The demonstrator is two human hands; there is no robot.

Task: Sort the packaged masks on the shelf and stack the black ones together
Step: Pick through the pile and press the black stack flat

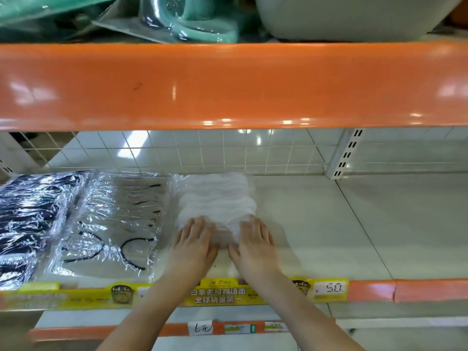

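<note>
Three rows of packaged masks lie on the white shelf (329,224). Black masks in clear wrap (33,211) fill the far left. Beside them lies a row of clear packets with black ear loops (119,219). A row of white masks (217,198) sits in the middle. My left hand (193,243) and my right hand (254,243) rest flat, fingers spread, on the near end of the white row, palms down. Neither hand grips a packet.
An orange shelf edge (228,84) hangs overhead with teal goods (192,24) and a grey basin (342,16) on it. A wire grid back panel (228,153) closes the rear. A yellow price strip (222,292) runs along the front lip. A slotted upright (347,153) stands at right.
</note>
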